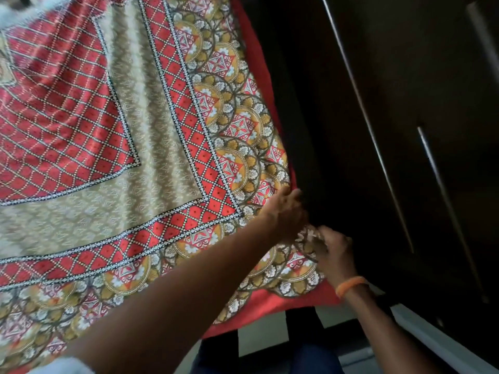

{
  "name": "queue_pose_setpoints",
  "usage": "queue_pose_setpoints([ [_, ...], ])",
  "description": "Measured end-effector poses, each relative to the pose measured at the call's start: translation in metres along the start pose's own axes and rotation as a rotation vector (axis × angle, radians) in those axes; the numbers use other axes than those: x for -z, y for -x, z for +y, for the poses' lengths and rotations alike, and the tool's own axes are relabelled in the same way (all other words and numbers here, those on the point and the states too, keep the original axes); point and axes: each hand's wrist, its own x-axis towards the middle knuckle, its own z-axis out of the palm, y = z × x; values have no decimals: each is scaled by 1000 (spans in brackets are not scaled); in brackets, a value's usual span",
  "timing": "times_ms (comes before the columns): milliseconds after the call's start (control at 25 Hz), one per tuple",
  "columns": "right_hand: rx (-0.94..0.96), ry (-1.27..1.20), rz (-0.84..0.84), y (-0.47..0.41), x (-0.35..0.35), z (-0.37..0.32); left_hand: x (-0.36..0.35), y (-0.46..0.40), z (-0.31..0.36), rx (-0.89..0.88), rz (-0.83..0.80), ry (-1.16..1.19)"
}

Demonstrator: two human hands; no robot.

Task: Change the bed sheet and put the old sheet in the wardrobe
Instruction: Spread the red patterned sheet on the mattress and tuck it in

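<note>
Both hands work at the bed's corner: the right hand [333, 248] pinches the patterned sheet [151, 147]; the left hand [286, 211] seemingly grips its edge

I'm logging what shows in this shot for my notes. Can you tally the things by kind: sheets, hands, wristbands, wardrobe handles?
Patterned bed sheets: 1
Hands: 2, left hand and right hand, both at the sheet's corner
Orange wristbands: 1
Long metal wardrobe handles: 2
Total: 6

Soft daylight on sheet [113, 136], wardrobe [405, 130] v. dark, edges blurred, wide-angle warp.
</note>
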Motion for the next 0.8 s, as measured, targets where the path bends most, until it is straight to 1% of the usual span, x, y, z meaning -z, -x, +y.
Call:
queue_pose_setpoints([
  [80, 62, 133, 170, 2, 22, 1, 20, -18, -10, 38, 16, 13],
  [160, 67, 226, 313, 5, 35, 3, 38, -31, -11, 55, 78, 81],
  [240, 70, 227, 390, 3, 39, 7, 49, -39, -5, 55, 132, 131],
  [360, 176, 294, 543, -1, 48, 11, 51, -51, -1, 34, 245, 178],
  [400, 186, 334, 561, 1, 49, 13, 49, -56, -1, 21, 263, 193],
  [440, 181, 386, 562, 4, 48, 18, 44, -62, 1, 8, 275, 201],
  [480, 147, 457, 529, 4, 45, 22, 37, -67, 6, 3, 264, 189],
  [600, -96, 655, 284, -10, 18, 36, 5, -86, 15, 6, 139, 136],
  [640, -128, 677, 227, -19, 6, 38, -7, -92, 12, 6, 85, 115],
  [680, -137, 679, 155, -29, -4, 41, -18, -98, 6, 2, 45, 90],
  [800, -120, 717, 43, -53, -33, 63, -36, -110, -5, -18, -35, 17],
])
